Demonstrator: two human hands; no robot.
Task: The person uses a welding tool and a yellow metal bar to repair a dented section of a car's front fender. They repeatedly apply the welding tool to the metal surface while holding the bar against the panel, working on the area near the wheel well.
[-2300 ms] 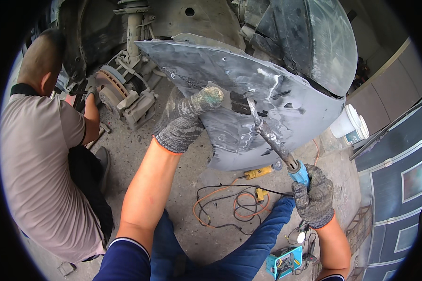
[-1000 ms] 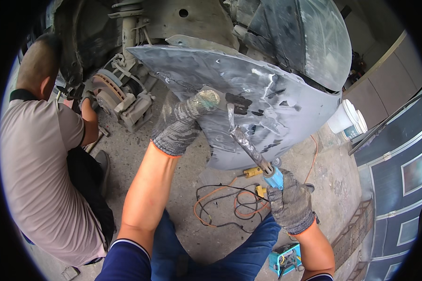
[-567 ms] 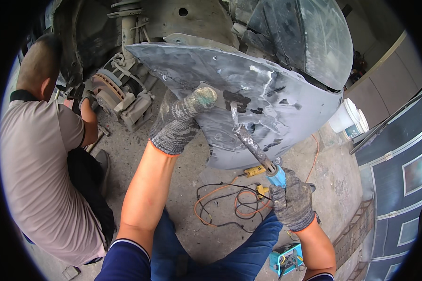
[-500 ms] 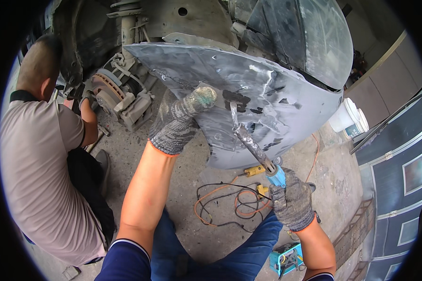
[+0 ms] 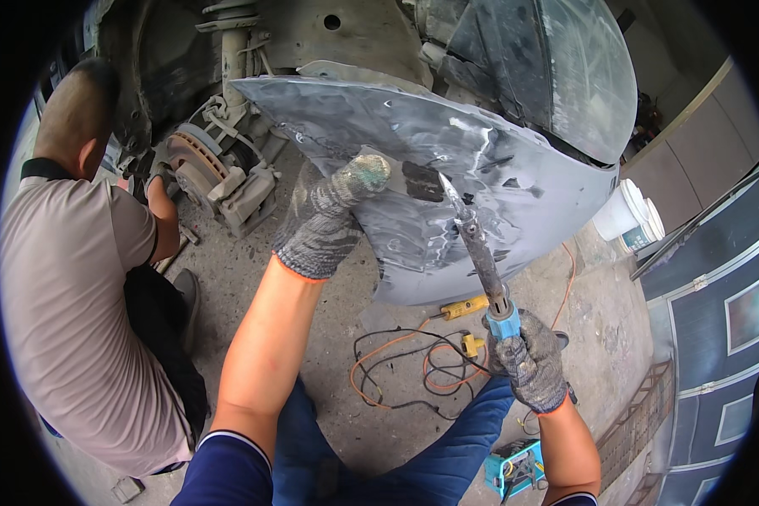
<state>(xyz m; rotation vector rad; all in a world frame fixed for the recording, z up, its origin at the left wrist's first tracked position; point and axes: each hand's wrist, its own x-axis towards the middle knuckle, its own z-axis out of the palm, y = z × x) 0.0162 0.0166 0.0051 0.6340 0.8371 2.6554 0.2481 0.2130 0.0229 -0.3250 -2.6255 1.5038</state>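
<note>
A grey, sanded car bumper cover (image 5: 557, 181) with white streaks and dark patches spreads before me. My left hand (image 5: 329, 211), in a grey knitted glove, closes on its left edge. The thumb lies on the front face, and the other fingers are mostly hidden. Beside the thumb is a dark rectangular patch (image 5: 422, 182). My gloved right hand (image 5: 531, 363) is wrapped round the blue handle of a soldering iron (image 5: 483, 266). Its long metal shaft slants up and left, with the pale pointed tip at the right end of the dark patch.
At left a person (image 5: 93, 278) crouches by an exposed brake disc (image 5: 196, 160). Orange and black cables (image 5: 422, 371) coil on the floor near a yellow tool (image 5: 464, 307). White buckets (image 5: 622, 211) stand at right, and a blue tool box (image 5: 514, 465) sits beside my leg.
The soldering iron has turned in my right hand and its tip has shifted right along the dark patch, now seen edge-on. My right hand is slightly lower; my left hand stays in place.
</note>
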